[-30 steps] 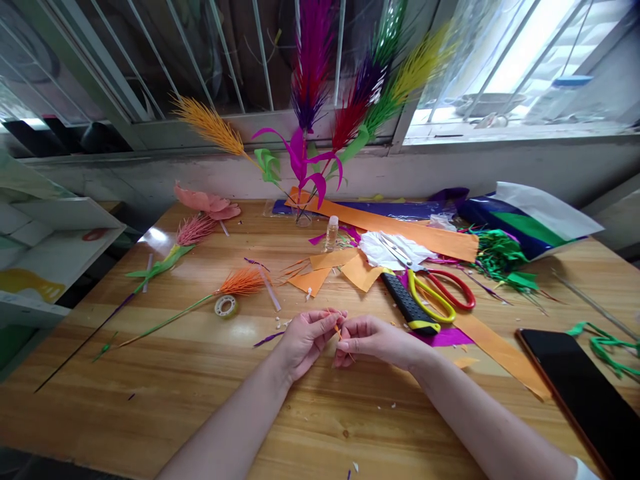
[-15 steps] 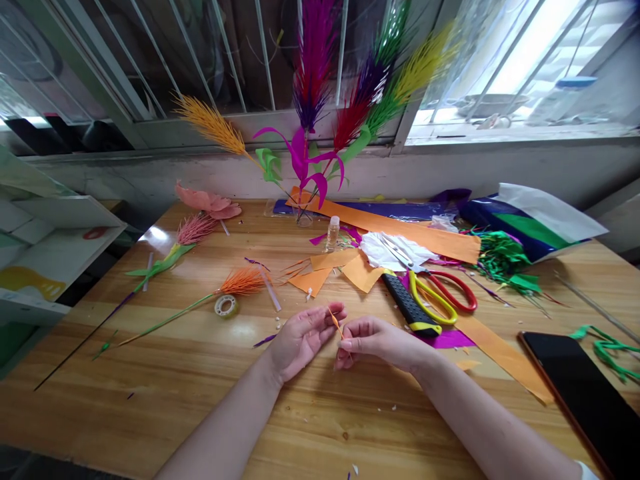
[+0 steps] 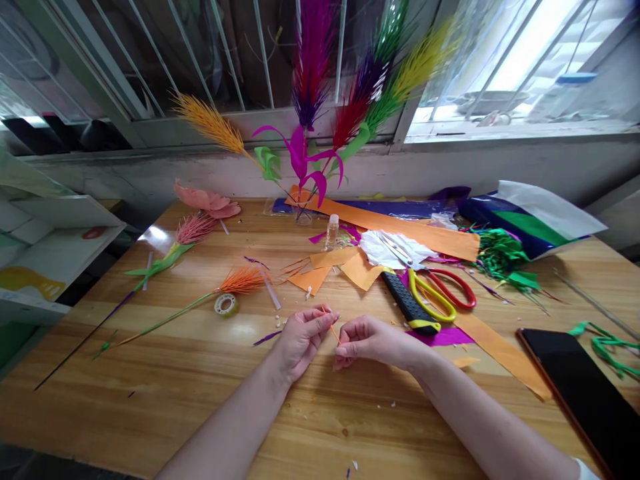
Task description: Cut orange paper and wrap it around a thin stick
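Note:
A thin twisted strip of orange crepe paper stretches between my hands above the wooden table. My left hand pinches its upper end, thumb against fingers. Its lower end sits between the thumb and curled fingers of my right hand. Just beyond them lie cut pieces of orange crepe paper. Red-handled scissors, yellow-handled scissors and a black-and-yellow handled tool rest to the right of my hands.
At the left lie an orange tassel flower, a tape roll and a pink flower. A small clear bottle stands behind my hands, near a cup of colourful plumes. A phone lies at right.
My left hand's fingers have closed from a looser, open-palmed pose onto the upper part of the orange strip. My right hand keeps its pinch, nearly in place.

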Available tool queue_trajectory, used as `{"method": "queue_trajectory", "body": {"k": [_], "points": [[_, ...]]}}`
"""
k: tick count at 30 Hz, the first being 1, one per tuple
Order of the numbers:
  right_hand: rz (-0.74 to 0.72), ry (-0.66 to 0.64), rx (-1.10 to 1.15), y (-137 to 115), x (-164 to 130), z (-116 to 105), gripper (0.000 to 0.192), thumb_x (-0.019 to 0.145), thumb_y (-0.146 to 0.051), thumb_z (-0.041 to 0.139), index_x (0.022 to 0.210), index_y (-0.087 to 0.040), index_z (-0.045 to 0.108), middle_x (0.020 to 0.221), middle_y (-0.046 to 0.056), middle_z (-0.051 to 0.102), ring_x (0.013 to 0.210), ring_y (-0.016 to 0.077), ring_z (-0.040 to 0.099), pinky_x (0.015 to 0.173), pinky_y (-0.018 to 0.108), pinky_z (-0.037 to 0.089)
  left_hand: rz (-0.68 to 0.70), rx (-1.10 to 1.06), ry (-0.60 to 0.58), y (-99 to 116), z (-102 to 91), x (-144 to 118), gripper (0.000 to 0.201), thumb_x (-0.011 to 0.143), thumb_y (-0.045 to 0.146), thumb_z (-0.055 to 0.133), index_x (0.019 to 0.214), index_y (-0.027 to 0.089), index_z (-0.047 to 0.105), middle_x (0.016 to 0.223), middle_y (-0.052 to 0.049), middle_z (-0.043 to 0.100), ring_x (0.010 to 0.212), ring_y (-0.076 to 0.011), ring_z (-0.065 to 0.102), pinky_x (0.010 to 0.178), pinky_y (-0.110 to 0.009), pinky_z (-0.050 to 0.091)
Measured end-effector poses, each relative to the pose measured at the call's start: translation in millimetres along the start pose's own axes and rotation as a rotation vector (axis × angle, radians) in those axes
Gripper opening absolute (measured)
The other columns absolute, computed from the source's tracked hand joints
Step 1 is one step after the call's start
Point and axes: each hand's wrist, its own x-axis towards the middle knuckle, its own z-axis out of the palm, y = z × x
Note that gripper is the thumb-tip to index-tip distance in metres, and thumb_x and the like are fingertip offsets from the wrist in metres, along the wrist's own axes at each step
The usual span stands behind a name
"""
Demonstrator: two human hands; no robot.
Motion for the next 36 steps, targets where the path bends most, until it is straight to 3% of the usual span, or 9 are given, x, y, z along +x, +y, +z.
{"method": "queue_trajectory", "body": {"k": [7, 14, 20, 22, 25, 28, 31, 36], "points": [[0.009, 0.04, 0.005, 0.3, 2.3, 0.6, 0.025, 0.061, -0.031, 0.069, 0.061, -0.013, 0.052, 0.064, 0.002, 0.066, 0.064, 0.013, 0.063, 0.066, 0.026, 0.046, 0.018, -0.064, 0.034, 0.3, 5.2, -2.4, 0.012, 0.055, 0.009, 0.072, 0.058, 0.01, 0.061, 0.072, 0.0, 0.061, 0.074, -0.0092, 0.059, 0.078, -0.019, 0.042], [0.014, 0.096, 0.037, 1.1, 2.0, 2.2, 0.029, 0.053, -0.029, 0.074, 0.059, -0.013, 0.05, 0.059, 0.0, 0.064, 0.061, 0.0128, 0.062, 0.063, 0.025, 0.046, 0.065, -0.074, 0.029, 0.8, 3.7, -0.2, 0.01, 0.057, 0.012, 0.07, 0.063, 0.011, 0.062, 0.069, 0.001, 0.061, 0.066, -0.0086, 0.059, 0.08, -0.026, 0.045], [-0.002, 0.14, -0.002, 2.5, 2.5, 2.8, 0.035, 0.048, -0.029, 0.076, 0.057, -0.014, 0.046, 0.05, -0.004, 0.058, 0.051, 0.0089, 0.056, 0.054, 0.022, 0.044, 0.068, -0.078, 0.048, 3.0, 1.8, 2.7, 0.013, 0.056, 0.013, 0.071, 0.066, 0.01, 0.063, 0.065, 0.001, 0.061, 0.062, -0.0067, 0.057, 0.074, -0.023, 0.047], [-0.022, 0.088, -0.008, -0.7, 0.2, 2.3, 0.032, 0.051, -0.03, 0.075, 0.062, -0.013, 0.05, 0.057, -0.002, 0.06, 0.056, 0.0099, 0.057, 0.056, 0.022, 0.045, 0.069, -0.09, 0.063, 5.0, 1.0, 3.4, 0.015, 0.054, 0.014, 0.073, 0.065, 0.01, 0.063, 0.064, 0.001, 0.061, 0.061, -0.0068, 0.057, 0.074, -0.023, 0.047], [-0.087, -0.022, -0.029, -8.5, -4.5, 1.4, 0.032, 0.063, -0.036, 0.067, 0.082, -0.011, 0.058, 0.083, 0.007, 0.063, 0.078, 0.0158, 0.058, 0.064, 0.027, 0.048, 0.048, -0.093, 0.054, 7.3, 0.1, 3.7, 0.017, 0.053, 0.016, 0.074, 0.064, 0.011, 0.063, 0.063, 0.0, 0.062, 0.062, -0.008, 0.058, 0.072, -0.022, 0.047], [-0.114, -0.038, -0.072, -11.8, -6.4, 0.9, 0.035, 0.071, -0.038, 0.059, 0.092, -0.01, 0.06, 0.095, 0.01, 0.062, 0.086, 0.0174, 0.057, 0.069, 0.029, 0.049, 0.03, -0.082, 0.03, 6.8, -0.2, 3.5, 0.019, 0.052, 0.018, 0.075, 0.065, 0.011, 0.063, 0.064, -0.001, 0.062, 0.065, -0.0093, 0.059, 0.068, -0.019, 0.046], [-0.055, 0.022, -0.055, -6.9, -3.5, 0.5, 0.031, 0.068, -0.039, 0.062, 0.078, -0.009, 0.062, 0.083, 0.009, 0.066, 0.072, 0.0148, 0.061, 0.069, 0.029, 0.048, 0.053, -0.078, 0.024, 4.5, -0.9, 4.0, 0.018, 0.054, 0.017, 0.074, 0.067, 0.011, 0.063, 0.064, 0.0, 0.062, 0.064, -0.008, 0.058, 0.071, -0.019, 0.045], [0.031, 0.141, -0.036, 2.9, 3.2, 1.6, 0.031, 0.056, -0.037, 0.071, 0.062, -0.011, 0.056, 0.064, 0.004, 0.065, 0.057, 0.0138, 0.06, 0.054, 0.026, 0.048, 0.059, -0.081, -0.002, 2.8, -3.4, 5.6, 0.013, 0.059, 0.014, 0.07, 0.069, 0.011, 0.063, 0.064, 0.0, 0.062, 0.064, -0.0068, 0.057, 0.071, -0.018, 0.044]]}}
